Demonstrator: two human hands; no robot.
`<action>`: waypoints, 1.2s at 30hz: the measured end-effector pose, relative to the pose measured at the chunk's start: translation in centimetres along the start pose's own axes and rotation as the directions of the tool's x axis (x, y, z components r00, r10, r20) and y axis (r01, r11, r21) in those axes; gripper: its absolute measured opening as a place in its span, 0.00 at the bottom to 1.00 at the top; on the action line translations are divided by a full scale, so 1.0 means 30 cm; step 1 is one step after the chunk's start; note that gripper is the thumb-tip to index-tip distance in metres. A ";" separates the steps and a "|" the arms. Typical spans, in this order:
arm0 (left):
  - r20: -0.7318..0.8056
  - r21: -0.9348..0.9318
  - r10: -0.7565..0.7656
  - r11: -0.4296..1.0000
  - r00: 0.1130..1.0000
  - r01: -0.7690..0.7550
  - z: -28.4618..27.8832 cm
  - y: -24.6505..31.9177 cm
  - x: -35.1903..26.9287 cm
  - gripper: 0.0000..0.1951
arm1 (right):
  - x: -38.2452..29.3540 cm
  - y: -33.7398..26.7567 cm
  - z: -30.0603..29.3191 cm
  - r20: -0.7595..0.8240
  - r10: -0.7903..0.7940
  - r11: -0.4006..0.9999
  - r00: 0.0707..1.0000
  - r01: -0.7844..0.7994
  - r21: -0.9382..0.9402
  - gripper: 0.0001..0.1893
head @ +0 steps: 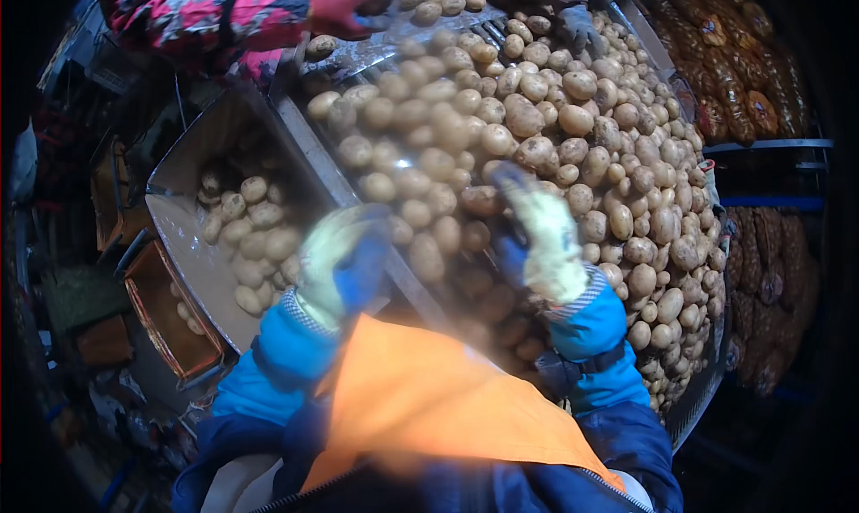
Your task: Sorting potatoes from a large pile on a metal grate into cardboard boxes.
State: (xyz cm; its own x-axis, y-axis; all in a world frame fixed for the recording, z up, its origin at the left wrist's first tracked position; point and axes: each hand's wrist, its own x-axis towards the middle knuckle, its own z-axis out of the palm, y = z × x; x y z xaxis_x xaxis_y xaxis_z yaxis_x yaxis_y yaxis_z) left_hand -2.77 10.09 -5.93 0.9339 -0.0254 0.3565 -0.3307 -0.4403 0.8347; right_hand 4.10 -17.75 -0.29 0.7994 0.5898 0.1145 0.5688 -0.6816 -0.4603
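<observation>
A broad heap of potatoes [604, 137] covers the sorting table in front of me. My left hand [345, 261], in a pale glove with a blue palm, is over the table's metal edge [315, 151], beside a bin of potatoes; whether it holds anything is hidden. My right hand [537, 234], gloved alike, reaches into the near part of the heap, its fingers close to a brownish potato [482, 200]. Blur hides whether they grip one. The large bin [194, 244] left of the metal edge holds a pile of pale potatoes [251, 231].
A co-worker's red-gloved hand [352, 11] reaches in at the top left, and another's grey-gloved hand [580, 28] touches the heap at the top. An orange-rimmed crate [171, 312] stands at lower left. Filled net sacks [768, 278] are stacked at right.
</observation>
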 end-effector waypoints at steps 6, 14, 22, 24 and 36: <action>0.513 0.267 0.168 0.900 0.842 -0.343 0.092 -0.008 0.104 0.27 | 0.014 0.110 0.152 -0.031 0.128 0.874 0.991 -0.127 -0.470 0.36; 0.428 0.566 -0.006 0.781 0.904 -0.263 0.124 -0.209 0.354 0.27 | 0.267 0.234 0.269 -0.053 0.058 0.888 0.997 -0.076 -0.454 0.28; 0.368 0.582 0.071 0.760 0.927 -0.289 0.082 -0.277 0.311 0.24 | 0.328 0.146 0.143 0.347 0.148 0.933 0.926 -0.014 -0.359 0.26; 0.522 0.349 0.081 0.888 0.849 -0.300 0.074 -0.095 0.298 0.21 | 0.305 0.229 0.019 0.539 0.283 0.954 0.793 -0.173 -0.247 0.27; 0.532 0.175 0.225 0.914 0.816 -0.366 0.188 -0.031 0.067 0.22 | 0.597 0.178 0.296 0.073 0.276 0.957 0.958 -0.281 0.074 0.15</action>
State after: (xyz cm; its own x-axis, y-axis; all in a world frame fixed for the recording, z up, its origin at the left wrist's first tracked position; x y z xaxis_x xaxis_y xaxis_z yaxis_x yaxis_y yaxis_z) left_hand 0.18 5.39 -8.36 0.7603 -0.5973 0.2553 -0.6200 -0.5503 0.5592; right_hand 19.75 -6.98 -8.53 0.9091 0.4086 -0.0812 0.3052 -0.7860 -0.5376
